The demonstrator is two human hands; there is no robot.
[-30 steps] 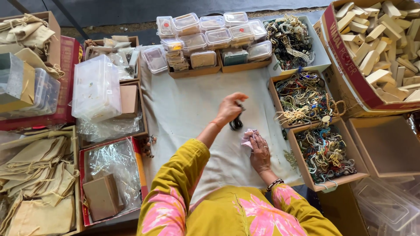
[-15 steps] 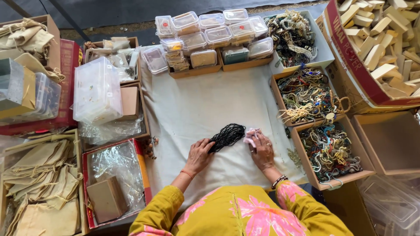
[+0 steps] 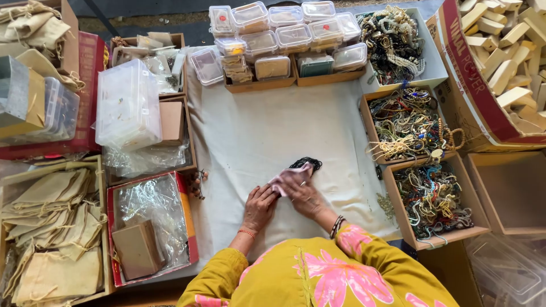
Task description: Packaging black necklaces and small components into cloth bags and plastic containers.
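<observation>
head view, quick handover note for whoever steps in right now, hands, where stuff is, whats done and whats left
Left hand: flat on the white cloth, fingertips at the edge of the pink pouch.
Right hand: pressing on the pink pouch, covering much of it.
Black bead strand: bunched, poking out past the far end of the pouch; whether it is partly inside cannot be told.
Done: strand and pouch are together at the middle of the cloth.
Left: strand is not fully covered, pouch not set aside.
Nearby: boxes of mixed bead jewellery on the right, stacked clear plastic boxes at the far edge.
</observation>
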